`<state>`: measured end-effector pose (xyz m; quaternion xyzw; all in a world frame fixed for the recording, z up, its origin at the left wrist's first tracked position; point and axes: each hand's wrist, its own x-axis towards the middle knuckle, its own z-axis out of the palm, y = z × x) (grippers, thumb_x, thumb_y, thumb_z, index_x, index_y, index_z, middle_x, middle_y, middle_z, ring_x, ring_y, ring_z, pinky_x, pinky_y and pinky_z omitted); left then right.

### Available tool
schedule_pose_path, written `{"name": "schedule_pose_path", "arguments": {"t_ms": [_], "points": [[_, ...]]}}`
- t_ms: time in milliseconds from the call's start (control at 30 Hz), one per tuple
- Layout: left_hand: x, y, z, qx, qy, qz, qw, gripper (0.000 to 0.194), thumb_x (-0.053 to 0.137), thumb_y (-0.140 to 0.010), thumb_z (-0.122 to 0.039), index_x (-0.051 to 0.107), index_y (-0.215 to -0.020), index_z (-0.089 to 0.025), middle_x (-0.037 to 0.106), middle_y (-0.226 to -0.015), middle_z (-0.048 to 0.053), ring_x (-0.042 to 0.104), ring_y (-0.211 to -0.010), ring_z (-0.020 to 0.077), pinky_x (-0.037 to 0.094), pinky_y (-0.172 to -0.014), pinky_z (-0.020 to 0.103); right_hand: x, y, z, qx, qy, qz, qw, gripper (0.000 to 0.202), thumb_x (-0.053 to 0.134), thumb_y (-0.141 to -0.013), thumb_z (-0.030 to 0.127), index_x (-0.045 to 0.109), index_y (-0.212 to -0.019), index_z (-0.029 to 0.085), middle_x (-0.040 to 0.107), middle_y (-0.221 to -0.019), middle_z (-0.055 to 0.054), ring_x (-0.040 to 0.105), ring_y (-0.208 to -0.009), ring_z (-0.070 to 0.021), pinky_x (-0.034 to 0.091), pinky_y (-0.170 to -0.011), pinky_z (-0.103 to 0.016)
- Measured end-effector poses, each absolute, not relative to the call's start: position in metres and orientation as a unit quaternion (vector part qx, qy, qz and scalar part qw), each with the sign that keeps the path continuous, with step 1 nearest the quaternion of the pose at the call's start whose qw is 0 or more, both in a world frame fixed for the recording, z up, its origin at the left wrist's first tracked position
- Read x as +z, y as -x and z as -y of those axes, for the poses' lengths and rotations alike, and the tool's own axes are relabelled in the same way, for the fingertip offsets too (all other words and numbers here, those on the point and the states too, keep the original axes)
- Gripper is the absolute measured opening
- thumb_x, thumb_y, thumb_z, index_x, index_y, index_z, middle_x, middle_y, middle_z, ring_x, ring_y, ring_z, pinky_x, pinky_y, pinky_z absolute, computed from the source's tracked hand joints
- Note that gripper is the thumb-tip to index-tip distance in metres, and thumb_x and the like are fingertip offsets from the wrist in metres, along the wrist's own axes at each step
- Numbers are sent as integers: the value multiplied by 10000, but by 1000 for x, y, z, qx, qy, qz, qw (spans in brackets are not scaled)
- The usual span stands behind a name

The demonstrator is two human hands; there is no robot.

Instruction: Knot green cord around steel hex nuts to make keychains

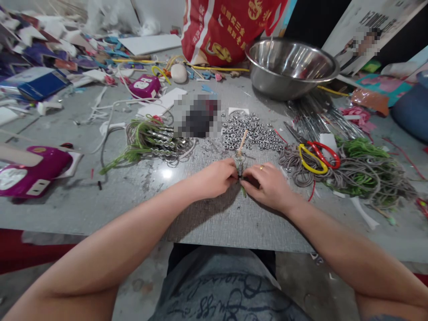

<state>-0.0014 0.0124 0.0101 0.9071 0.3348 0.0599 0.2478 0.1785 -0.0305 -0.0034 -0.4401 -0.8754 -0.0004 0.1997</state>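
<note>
Near the table's front edge, my left hand [220,177] and my right hand [267,183] meet with fingers pinched on a short cord [243,192]. A green end of it shows below the fingers, and the part between the fingertips is mostly hidden. Just beyond lies a pale thin stick [243,141]. A spread of small silver nuts [252,129] covers the table ahead of both hands. To the left sits a bundle of green and grey cords [143,138] with rows of silver metal pieces. Red-and-yellow-handled scissors [314,158] rest on a heap of loose grey and green cords [364,178] at the right.
A steel bowl [290,84] and a red bag [217,33] stand at the back. Purple devices [50,171] with a white cable lie on the left, near a blue box [35,84] and piled scraps. Thin clear-wrapped strips [321,113] lie below the bowl.
</note>
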Motion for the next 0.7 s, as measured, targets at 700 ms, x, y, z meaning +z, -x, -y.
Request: {"name": "schedule_pose_path", "arguments": {"t_ms": [700], "points": [[9,1,-9,91,-897,-344,260,206,457,-814,-105,649,-741,-133,564,-806,24,548,-708,105,428,-668,216,0,-172,43,-55,367,918,141,307,416,-893,251,689,-802,144,636,-619,-35,501,-591,-144,239,-626,-316]]}}
